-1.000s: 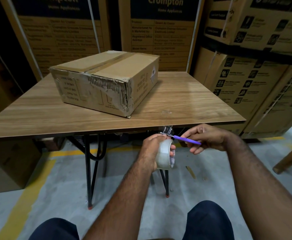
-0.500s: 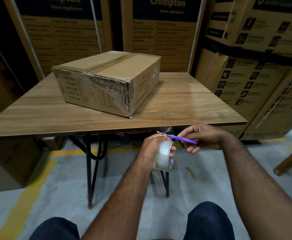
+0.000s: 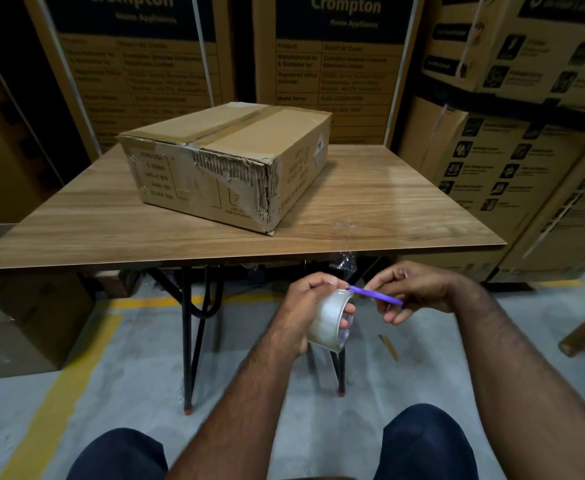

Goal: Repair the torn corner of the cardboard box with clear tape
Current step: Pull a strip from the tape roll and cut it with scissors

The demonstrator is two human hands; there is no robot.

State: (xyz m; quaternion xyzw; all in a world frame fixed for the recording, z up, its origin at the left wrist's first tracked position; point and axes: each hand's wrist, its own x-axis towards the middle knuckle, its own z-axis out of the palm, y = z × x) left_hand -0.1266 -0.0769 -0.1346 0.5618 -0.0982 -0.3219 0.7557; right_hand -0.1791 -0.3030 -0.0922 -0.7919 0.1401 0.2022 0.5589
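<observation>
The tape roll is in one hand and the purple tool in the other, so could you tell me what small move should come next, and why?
Probably finish cutting a strip free. The purple tool, held in the right hand, has its tip at the tape roll gripped by the left hand, while the cardboard box sits untouched with its near corner torn.

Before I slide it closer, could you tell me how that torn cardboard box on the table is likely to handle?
The cardboard box sits low and wide on the table, so it should slide rather than tip. Its near corner is ripped along the edge, so that side will probably flex if gripped there. Its weight cannot be judged.
</observation>
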